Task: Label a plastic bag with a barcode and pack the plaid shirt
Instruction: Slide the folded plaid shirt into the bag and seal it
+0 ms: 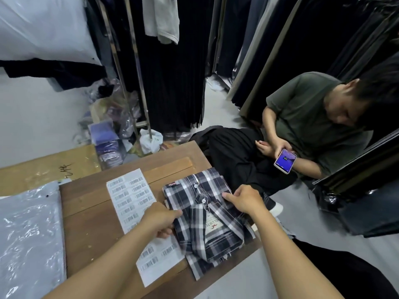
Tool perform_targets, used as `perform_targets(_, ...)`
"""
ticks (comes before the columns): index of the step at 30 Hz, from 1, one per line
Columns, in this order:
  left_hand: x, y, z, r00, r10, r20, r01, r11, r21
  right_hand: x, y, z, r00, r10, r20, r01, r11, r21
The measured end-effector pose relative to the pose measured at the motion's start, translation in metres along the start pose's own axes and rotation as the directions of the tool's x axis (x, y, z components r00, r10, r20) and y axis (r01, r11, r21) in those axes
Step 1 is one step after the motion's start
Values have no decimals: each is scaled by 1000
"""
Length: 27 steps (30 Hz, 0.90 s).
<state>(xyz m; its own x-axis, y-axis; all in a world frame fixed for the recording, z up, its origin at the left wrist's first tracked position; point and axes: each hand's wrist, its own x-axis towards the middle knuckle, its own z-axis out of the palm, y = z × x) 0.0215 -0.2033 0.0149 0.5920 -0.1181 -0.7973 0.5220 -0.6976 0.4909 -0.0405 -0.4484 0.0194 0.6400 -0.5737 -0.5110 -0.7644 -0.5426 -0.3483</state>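
Observation:
A folded plaid shirt in dark blue and white lies on the brown wooden table, collar toward me, with a paper tag on it. My left hand grips the shirt's left edge. My right hand holds its right edge, fingers pressed on the fabric. A white sheet of barcode labels lies left of the shirt, partly under it and under my left hand. A stack of clear plastic bags rests at the table's left.
A person in a green shirt sits on the floor at right, holding a phone. Racks of dark hanging clothes stand behind the table. A cardboard box and bagged goods sit at the far left.

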Motion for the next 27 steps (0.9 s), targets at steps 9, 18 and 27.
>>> perform_targets(9,-21,16,-10,982,-27,188,82,953,-290,6,5,-18,1000,-14,26,5,953,303)
perform_targets(18,-12,-11,8,970,211,-122,-157,923,351,2,21,4,998,32,59,-43,979,199)
perform_targets(27,-20,9,17,999,-28,19,33,929,-367,1,17,9,987,-23,159,-32,941,336)
